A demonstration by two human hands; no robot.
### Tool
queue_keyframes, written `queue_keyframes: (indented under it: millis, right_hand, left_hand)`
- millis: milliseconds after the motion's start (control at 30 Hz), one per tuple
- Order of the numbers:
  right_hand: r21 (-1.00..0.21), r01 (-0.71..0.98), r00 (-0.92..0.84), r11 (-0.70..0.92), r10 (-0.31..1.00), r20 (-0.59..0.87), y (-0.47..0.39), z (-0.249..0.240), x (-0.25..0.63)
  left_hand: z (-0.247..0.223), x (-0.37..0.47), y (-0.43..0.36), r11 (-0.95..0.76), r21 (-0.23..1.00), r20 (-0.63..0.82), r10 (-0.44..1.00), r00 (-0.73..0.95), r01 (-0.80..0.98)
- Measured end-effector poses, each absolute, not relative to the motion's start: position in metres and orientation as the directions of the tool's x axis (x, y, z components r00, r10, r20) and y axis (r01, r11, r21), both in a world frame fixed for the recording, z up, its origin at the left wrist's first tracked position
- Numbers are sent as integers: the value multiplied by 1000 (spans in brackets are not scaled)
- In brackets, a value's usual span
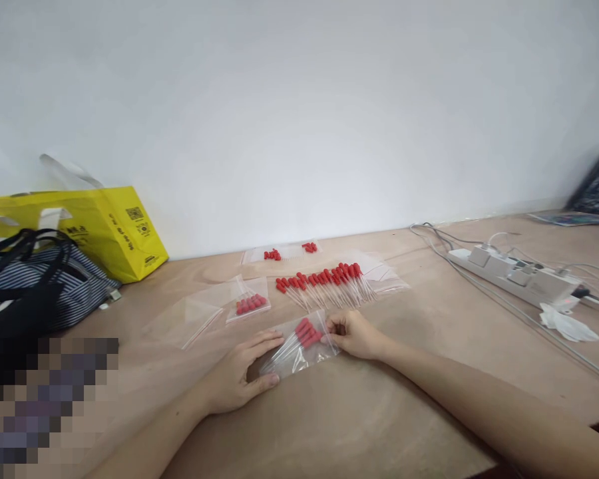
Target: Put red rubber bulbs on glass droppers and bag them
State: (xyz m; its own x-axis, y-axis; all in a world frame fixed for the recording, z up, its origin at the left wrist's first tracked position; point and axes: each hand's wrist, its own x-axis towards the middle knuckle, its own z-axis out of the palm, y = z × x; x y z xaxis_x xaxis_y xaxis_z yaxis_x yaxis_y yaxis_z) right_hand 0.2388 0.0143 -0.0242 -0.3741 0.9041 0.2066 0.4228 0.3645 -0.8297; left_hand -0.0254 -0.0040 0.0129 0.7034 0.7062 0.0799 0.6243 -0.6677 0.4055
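A clear zip-lock bag (299, 352) lies in front of me, holding several thin white sticks with red heads. My right hand (352, 334) pinches the bag's right end, close to the red heads. At the other end, my left hand (239, 374) has its thumb and fingers spread apart, with fingertips touching the bag's edges. Just behind the bag lies a row of loose red-headed sticks (324, 279), heads pointing away from me. Left of that row is a filled bag (249, 304) with more red heads inside.
Flat clear bags (194, 319) lie to the left, and others (384, 273) are behind the loose sticks. Bagged sticks (289, 251) rest near the wall. A power strip (519, 276) with cables and a crumpled tissue (569, 324) sit right. A yellow bag (104, 226) and striped bag (80, 283) stand left.
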Motion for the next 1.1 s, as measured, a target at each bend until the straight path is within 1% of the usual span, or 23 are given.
queue_keyframes:
  millis: [67, 100, 167, 233, 300, 533, 667, 800, 900, 1000, 1033, 1100]
  right_hand:
    - [-836, 416, -477, 358, 868, 134, 22, -21, 245]
    - [-830, 434, -487, 350, 866, 110, 28, -18, 248]
    - [-785, 522, -396, 332, 910, 121, 43, -12, 251]
    - [-718, 633, -231, 289, 956, 181, 63, -6, 246]
    - [-688, 683, -136, 247, 968, 212, 84, 0, 235]
    - [-601, 797, 98, 57, 970, 222, 137, 4, 184]
    - [-578, 816, 134, 16, 967, 216, 148, 4, 175]
    - [-623, 780, 117, 68, 961, 251, 146, 14, 190]
    - [-677, 717, 95, 165, 939, 330, 132, 24, 214]
    - [-730, 638, 133, 245, 899, 417, 106, 22, 242]
    - [-790, 533, 181, 303, 871, 457, 95, 18, 250]
    - [-880, 317, 229, 353, 873, 432, 73, 5, 263]
  left_hand:
    - [11, -26, -3, -669, 409, 83, 705, 705, 621]
    - [10, -27, -3, -670, 410, 85, 703, 706, 619]
    - [8, -29, -2, -673, 409, 94, 703, 705, 616]
    - [5, -31, -1, -676, 410, 101, 701, 706, 613]
    - [4, -32, 0, -675, 411, 97, 701, 707, 613]
    - [5, -30, -1, -686, 423, 92, 682, 725, 592]
    - [6, -29, -2, -685, 428, 83, 679, 729, 589]
    - [5, -30, -3, -688, 433, 86, 674, 733, 582]
    - [4, -31, -3, -689, 425, 89, 677, 731, 586]
    - [3, -32, -2, -695, 413, 94, 675, 731, 589]
    - [2, -32, -2, -697, 407, 97, 676, 730, 591]
    - [2, -32, -1, -701, 396, 110, 678, 727, 594]
